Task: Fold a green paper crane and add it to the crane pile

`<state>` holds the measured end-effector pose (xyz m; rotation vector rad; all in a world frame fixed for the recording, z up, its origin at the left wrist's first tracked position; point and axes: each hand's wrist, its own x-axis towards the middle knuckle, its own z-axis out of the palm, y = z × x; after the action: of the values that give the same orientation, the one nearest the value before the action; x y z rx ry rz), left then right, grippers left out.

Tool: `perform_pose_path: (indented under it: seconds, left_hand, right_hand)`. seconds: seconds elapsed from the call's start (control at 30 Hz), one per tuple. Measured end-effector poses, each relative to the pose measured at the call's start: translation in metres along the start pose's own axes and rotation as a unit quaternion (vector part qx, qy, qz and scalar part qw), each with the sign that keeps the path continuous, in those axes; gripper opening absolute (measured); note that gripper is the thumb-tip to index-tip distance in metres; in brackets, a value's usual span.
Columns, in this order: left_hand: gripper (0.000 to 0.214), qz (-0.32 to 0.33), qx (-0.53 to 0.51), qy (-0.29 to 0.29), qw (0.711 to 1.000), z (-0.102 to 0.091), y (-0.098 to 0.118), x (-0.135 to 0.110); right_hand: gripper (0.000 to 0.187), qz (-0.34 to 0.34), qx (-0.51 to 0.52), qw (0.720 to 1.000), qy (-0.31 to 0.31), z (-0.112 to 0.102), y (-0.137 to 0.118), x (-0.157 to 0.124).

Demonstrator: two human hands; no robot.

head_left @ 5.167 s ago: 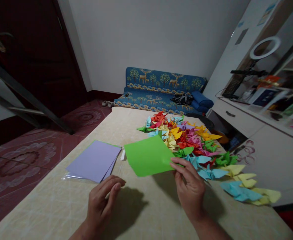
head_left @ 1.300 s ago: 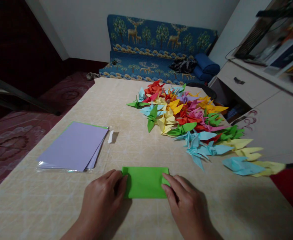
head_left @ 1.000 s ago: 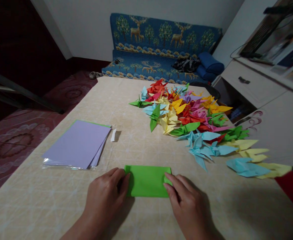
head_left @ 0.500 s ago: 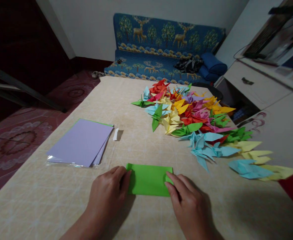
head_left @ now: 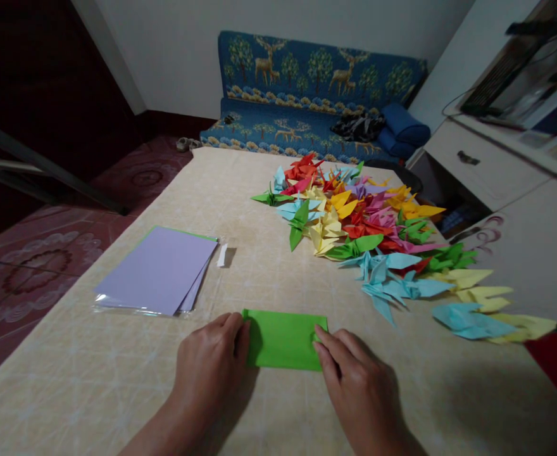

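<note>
A green sheet of paper (head_left: 283,339), folded in half into a rectangle, lies flat on the table (head_left: 93,392) near its front edge. My left hand (head_left: 209,367) presses on the sheet's left end with fingers held together. My right hand (head_left: 359,386) rests on the right end, fingertips pinching the top right corner. A pile of folded paper cranes (head_left: 359,225) in several colours spreads over the table's far right.
A stack of lilac paper sheets (head_left: 157,271) in a clear sleeve lies to the left, with a small white scrap (head_left: 222,254) beside it. A blue patterned sofa (head_left: 307,101) stands behind the table. White cabinets (head_left: 511,209) line the right side.
The green sheet was held open in the air by my right hand; now it lies folded in half on the table under both hands. Over the last second the hands have barely shifted.
</note>
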<state>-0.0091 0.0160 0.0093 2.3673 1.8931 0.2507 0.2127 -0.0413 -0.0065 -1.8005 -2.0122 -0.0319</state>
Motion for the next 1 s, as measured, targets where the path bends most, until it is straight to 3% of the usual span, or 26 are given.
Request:
perform_pose_path:
  seconds: [0.23,0.3,0.37,0.43,0.5,0.7,0.83,0.93,1.0]
  left_hand:
    - [0.018,-0.025,-0.007,-0.001,1.0,-0.001,0.006,-0.002]
    - [0.016,0.022,-0.025,0.03,0.999,0.0,0.006,-0.001]
    - [0.017,0.11,-0.043,0.062,0.991,0.001,0.007,0.001]
    - [0.016,0.197,-0.063,0.075,0.975,0.004,0.009,0.003]
    - [0.014,0.241,-0.089,0.073,0.964,0.008,0.012,0.006]
    - [0.018,0.255,-0.108,0.087,0.957,0.024,0.022,0.002]
    - [0.039,0.274,-0.067,0.096,0.955,0.028,0.016,-0.005]
    - [0.044,0.255,-0.08,0.1,0.959,0.029,0.018,-0.01]
    - [0.045,0.236,-0.126,0.1,0.958,0.033,0.028,-0.011]
  right_hand:
    - [0.026,-0.006,-0.061,0.998,-0.024,-0.001,-0.006,0.0]
    - [0.025,-0.006,-0.073,0.997,-0.027,-0.003,-0.008,0.001]
    - [0.023,-0.006,-0.088,0.996,-0.021,-0.005,-0.011,0.003]
    - [0.022,-0.009,-0.098,0.995,-0.009,-0.007,-0.015,0.005]
    - [0.021,-0.016,-0.1,0.995,0.005,-0.009,-0.019,0.007]
    - [0.022,-0.018,-0.104,0.994,0.012,-0.009,-0.021,0.011]
    - [0.02,-0.006,-0.067,0.998,0.007,-0.011,-0.02,0.013]
    - [0.017,-0.028,0.016,0.999,0.039,-0.015,-0.038,0.02]
    - [0.033,-0.069,0.077,0.994,0.031,-0.013,-0.06,0.026]
